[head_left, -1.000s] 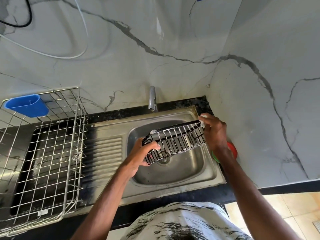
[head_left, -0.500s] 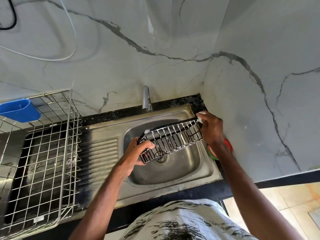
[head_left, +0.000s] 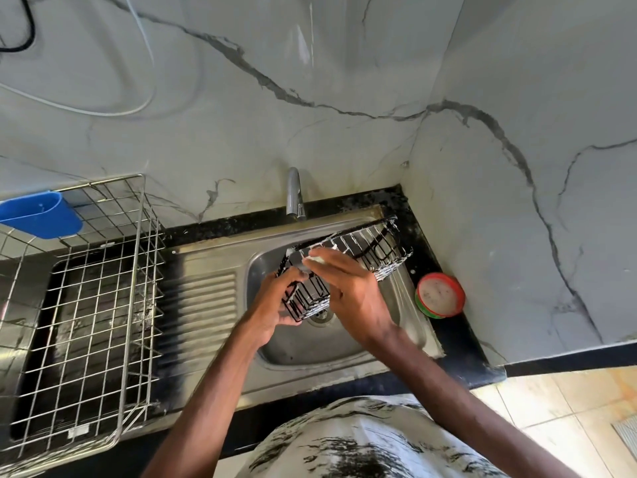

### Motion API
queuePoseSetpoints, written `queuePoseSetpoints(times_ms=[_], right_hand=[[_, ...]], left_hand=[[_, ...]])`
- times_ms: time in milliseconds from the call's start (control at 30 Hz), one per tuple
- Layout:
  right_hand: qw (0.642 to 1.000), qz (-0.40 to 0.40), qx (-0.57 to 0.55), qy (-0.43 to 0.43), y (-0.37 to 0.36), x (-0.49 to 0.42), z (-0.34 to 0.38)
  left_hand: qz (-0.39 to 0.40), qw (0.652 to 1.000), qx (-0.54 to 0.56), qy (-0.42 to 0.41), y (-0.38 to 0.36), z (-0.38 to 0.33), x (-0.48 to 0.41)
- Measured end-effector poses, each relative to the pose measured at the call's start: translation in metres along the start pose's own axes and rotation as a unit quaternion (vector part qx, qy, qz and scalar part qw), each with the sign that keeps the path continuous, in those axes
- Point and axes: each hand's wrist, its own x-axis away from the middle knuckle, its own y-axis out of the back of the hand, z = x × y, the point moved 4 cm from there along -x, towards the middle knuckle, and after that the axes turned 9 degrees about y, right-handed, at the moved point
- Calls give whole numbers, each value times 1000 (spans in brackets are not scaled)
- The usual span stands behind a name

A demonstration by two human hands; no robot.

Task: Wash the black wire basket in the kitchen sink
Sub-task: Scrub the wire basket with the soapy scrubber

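**Marble-walled corner: basket held over the sink**

Black surface carries a steel sink (head_left: 300, 357) below a tap (head_left: 294, 196). A round red-and-green tub (head_left: 439, 294) at the sink's right holds whitish paste. On the left, a wire rack (head_left: 93, 305) has a blue cup (head_left: 41, 215) hung on its back corner.

The basket (head_left: 367, 244), foam on its wires, is tilted above the bowl, with its right end raised over the back corner. The left hand (head_left: 275, 305) has its grip clamped on the left end. The right hand (head_left: 355, 298) lays fairly straight fingers on the top rim, a white pad (head_left: 315, 259) at their tips. I cannot tell whether this grip pinches the pad.

A second ago the right hand was at the basket's right end and half hid the tub. The hand now works near the left end and the tub shows whole.
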Motion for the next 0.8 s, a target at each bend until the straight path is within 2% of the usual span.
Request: queuePoseSetpoints(times_ms=[167,433,800], right_hand=[[997,26,-30,61,1,15,8],[999,22,-18,31,2,-29,-6],[993,24,-38,105,1,12,11]], left_hand=[[-21,1000,20,0,9,-4,0],[3,1000,-21,10,-5,-9,11],[-41,999,-9,-7,5,-9,10]])
